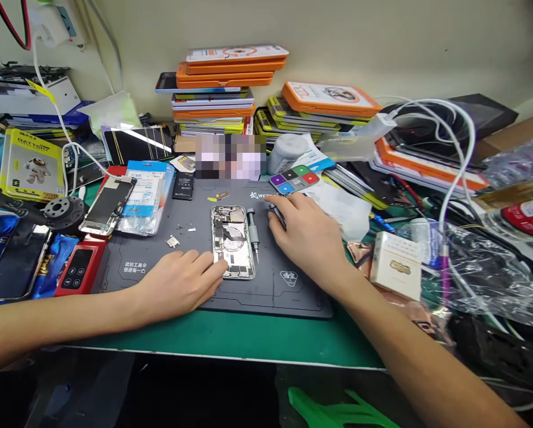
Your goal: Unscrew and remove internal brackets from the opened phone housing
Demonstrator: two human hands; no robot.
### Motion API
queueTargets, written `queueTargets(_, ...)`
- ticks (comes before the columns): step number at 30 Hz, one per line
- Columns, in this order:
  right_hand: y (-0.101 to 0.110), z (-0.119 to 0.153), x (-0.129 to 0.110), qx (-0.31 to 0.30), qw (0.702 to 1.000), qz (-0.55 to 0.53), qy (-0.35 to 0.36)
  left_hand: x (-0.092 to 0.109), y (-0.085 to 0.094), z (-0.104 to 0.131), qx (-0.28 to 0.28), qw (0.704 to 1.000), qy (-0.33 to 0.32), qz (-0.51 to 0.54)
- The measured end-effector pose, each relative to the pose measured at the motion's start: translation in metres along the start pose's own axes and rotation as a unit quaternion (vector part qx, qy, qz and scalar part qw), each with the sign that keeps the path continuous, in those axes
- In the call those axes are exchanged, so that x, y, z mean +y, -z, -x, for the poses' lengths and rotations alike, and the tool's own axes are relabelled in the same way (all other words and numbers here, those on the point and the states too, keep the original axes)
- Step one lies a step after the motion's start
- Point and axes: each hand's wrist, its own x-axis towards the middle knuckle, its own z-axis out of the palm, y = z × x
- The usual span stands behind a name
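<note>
An opened phone point(234, 242) lies on the grey work mat point(159, 249), its circuit board and inner parts bare. My left hand point(181, 282) rests on the mat with loosely bent fingers, the fingertips touching the phone's lower left edge; it holds nothing. Along the phone's right side lies a grey screwdriver point(253, 232), tip towards me. My right hand point(304, 238) is closed around a small dark object point(277, 215), mostly hidden under the fingers. A small metal part point(172, 241) and tiny scraps lie left of the phone. Farther back is a black phone battery point(183, 186).
Orange boxes point(226, 76) are stacked at the back. To the left are a detached phone screen point(108, 205) and a red device with a display point(76, 270). A colourful panel point(294, 179), a white box point(396, 266) and white cables point(460, 160) lie right.
</note>
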Motion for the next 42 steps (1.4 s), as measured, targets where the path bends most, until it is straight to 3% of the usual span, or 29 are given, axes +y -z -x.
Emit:
queueTargets(5,0.008,-0.002,-0.003,0.044,0.999,-0.022,0.017,0.000,0.000,0.000,-0.008,1.000,-0.005,-0.001)
queueTargets(7,0.015,-0.006,0.007,0.052,0.998,-0.040,-0.020,-0.001,-0.001,0.000,-0.004,1.000,-0.006,-0.001)
queueTargets(10,0.023,-0.015,0.034,0.071,0.988,-0.036,-0.134,-0.002,-0.003,0.000,0.000,1.000,-0.008,-0.002)
queueTargets(13,0.022,-0.022,0.059,0.013,0.979,0.007,-0.203,-0.003,-0.004,0.000,0.003,1.000,-0.013,-0.002)
queueTargets(16,0.014,-0.023,0.067,-0.021,0.990,-0.008,-0.142,-0.003,-0.004,-0.001,0.008,1.000,-0.013,-0.003)
queueTargets(23,0.007,-0.014,0.054,-0.048,0.997,-0.033,-0.053,0.001,-0.004,0.000,0.010,1.000,-0.026,0.008)
queueTargets(27,0.013,-0.012,0.047,0.000,0.994,-0.023,-0.109,0.003,-0.008,0.001,0.017,0.999,-0.046,0.003)
queueTargets(30,0.022,-0.011,0.033,0.086,0.974,-0.132,-0.165,0.003,-0.009,0.002,0.022,0.999,-0.034,0.011)
queueTargets(32,0.029,-0.008,0.019,0.127,0.947,-0.252,-0.152,0.003,-0.009,0.002,0.026,0.999,-0.032,0.016)
queueTargets(35,0.030,0.001,-0.002,0.095,0.906,-0.396,-0.115,0.003,-0.008,0.001,0.029,0.999,-0.031,0.019)
queueTargets(36,0.028,0.005,-0.008,0.075,0.906,-0.403,-0.105,0.002,-0.007,0.000,0.031,0.999,-0.030,0.019)
queueTargets(39,0.020,0.014,-0.020,0.039,0.944,-0.323,-0.055,0.002,-0.006,0.000,0.033,0.999,-0.025,0.016)
queueTargets(42,0.014,0.017,-0.024,0.050,0.972,-0.228,-0.003,0.002,-0.005,-0.001,0.030,0.999,-0.024,0.005)
